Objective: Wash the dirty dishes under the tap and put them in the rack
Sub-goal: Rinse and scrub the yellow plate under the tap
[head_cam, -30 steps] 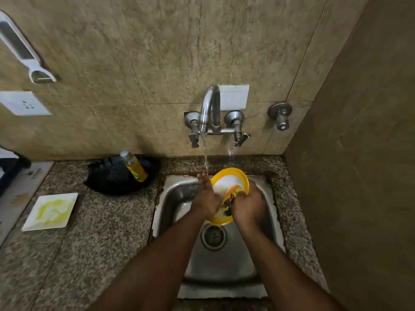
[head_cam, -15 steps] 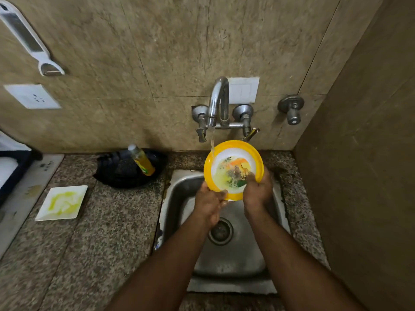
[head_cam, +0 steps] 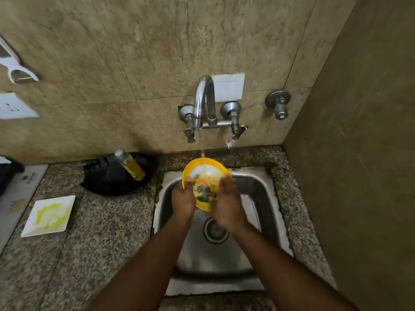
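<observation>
Both hands gripping yellow-rimmed plate (head_cam: pixel 203 173) over sink (head_cam: pixel 258 185), under tap (head_cam: pixel 203 99) stream: left hand (head_cam: pixel 183 198) on left edge, right hand (head_cam: pixel 225 203) on right edge.

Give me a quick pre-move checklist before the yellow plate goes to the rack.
1. Water running from tap: ok, the stream lands on the yellow plate.
2. Plate held: ok, left hand and right hand are both on it, over the sink.
3. Plate clean: not ok, coloured marks remain on its face.
4. Rack located: cannot tell, none recognisable in view.
5. Other dishes left: not ok, the white square plate on the counter carries a yellow smear.
</observation>
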The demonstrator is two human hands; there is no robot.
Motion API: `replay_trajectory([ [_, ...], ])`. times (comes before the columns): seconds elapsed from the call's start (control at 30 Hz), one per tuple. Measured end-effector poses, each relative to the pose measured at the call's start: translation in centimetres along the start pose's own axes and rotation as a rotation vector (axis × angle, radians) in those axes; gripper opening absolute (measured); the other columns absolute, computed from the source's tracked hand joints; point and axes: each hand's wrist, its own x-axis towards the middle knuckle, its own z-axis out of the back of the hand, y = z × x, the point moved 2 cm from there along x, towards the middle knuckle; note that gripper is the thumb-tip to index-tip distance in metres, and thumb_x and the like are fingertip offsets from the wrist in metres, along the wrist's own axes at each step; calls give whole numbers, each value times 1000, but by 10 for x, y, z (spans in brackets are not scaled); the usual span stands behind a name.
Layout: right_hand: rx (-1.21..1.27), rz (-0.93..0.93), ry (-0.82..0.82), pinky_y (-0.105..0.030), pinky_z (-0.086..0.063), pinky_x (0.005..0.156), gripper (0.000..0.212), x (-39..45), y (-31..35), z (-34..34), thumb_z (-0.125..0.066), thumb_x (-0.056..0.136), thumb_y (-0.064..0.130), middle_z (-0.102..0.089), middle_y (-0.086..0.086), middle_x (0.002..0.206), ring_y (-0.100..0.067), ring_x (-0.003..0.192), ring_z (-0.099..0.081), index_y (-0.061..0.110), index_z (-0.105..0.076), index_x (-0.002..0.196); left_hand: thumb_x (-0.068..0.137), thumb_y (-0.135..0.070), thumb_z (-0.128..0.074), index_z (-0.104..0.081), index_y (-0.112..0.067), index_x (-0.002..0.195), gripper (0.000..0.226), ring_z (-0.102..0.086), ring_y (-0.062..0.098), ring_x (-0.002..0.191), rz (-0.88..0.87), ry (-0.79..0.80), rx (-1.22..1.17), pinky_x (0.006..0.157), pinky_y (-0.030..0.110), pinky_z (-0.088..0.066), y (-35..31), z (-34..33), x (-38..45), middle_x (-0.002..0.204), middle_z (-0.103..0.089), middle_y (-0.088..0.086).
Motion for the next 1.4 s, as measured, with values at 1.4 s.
replay_trajectory([
  [1.4, -436, 268, 223, -41, -19, 123, 68, 10, -3, 30, -27, 99, 48, -26, -20, 163, -35, 152, -26, 8, -38, 153, 102, -43, -59, -72, -10, 111, 36, -72, 40, 105, 206, 153, -321, 94, 63, -56, -2, -7, -10, 115, -74, 20],
])
